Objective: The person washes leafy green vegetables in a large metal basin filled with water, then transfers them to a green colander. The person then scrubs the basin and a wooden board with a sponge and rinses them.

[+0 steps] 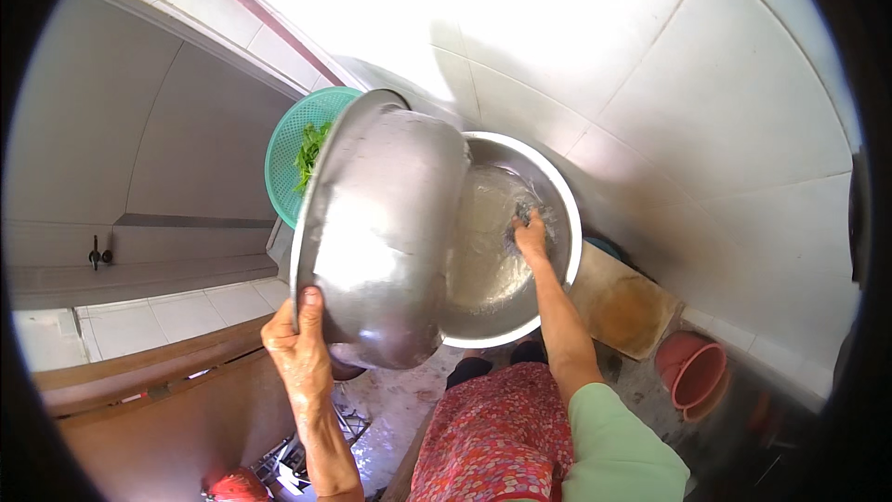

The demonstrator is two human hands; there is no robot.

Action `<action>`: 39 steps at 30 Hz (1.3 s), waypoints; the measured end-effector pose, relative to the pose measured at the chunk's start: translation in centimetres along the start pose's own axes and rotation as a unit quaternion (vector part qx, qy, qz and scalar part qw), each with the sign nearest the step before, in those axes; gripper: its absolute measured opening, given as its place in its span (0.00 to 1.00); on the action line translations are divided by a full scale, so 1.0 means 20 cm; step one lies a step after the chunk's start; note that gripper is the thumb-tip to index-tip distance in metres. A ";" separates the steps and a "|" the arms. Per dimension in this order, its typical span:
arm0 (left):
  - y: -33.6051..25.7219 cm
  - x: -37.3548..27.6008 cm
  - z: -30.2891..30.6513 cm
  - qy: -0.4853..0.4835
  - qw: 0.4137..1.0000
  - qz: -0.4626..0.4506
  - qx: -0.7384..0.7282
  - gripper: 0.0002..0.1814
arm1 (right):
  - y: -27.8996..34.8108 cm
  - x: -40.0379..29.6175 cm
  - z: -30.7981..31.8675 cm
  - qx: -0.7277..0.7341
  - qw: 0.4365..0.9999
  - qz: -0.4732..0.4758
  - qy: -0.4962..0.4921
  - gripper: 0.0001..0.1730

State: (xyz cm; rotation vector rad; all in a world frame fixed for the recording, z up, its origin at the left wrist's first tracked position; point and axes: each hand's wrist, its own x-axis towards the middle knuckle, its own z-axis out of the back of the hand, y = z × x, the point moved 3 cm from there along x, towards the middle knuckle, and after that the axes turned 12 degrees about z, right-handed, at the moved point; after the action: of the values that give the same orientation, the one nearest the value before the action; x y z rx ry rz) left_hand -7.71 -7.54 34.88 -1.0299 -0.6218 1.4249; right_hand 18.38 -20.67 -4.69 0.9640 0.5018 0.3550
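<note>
My left hand grips the rim of a large stainless-steel basin, thumb on the outer side. This basin is tipped on its side, its rounded bottom turned toward a second metal basin and overlapping part of it. Inside the second basin lies shallow, rippled water. My right hand reaches into that water with fingers closed around a grey scourer, probably of wire, which splashing and the fingers partly hide. The inside of the tilted basin is out of sight.
Behind the tilted basin stands a green plastic colander with leafy greens. A white tiled wall rises beyond the basins. Low at the right are a stained slab and red buckets. A wooden edge runs along the left.
</note>
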 end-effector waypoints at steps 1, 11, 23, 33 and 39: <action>0.01 -0.01 -0.01 -0.011 1.000 -0.005 0.024 0.22 | 0.08 0.02 0.01 0.079 0.997 0.023 0.010 0.32; 0.13 -0.12 -0.29 0.072 0.997 -0.024 0.029 0.18 | 1.75 -0.82 0.50 -0.285 0.824 0.472 0.132 0.31; 0.18 -0.26 -0.29 0.076 0.991 -0.092 0.064 0.13 | 1.61 0.29 0.35 -0.239 0.924 0.203 0.219 0.15; -0.03 -0.10 -0.40 0.140 0.968 0.115 -0.175 0.24 | 1.72 -0.98 0.43 -0.272 0.829 0.486 0.047 0.28; 0.15 -0.15 -0.30 0.011 0.998 0.055 -0.032 0.32 | 1.74 -0.56 0.39 -0.229 0.842 0.488 0.004 0.24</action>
State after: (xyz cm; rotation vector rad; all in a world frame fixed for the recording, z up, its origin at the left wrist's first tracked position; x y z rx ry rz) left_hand -4.42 -12.03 30.17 -1.1440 -0.6069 1.4946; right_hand 11.21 -13.24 31.28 0.6764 -0.1265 1.3396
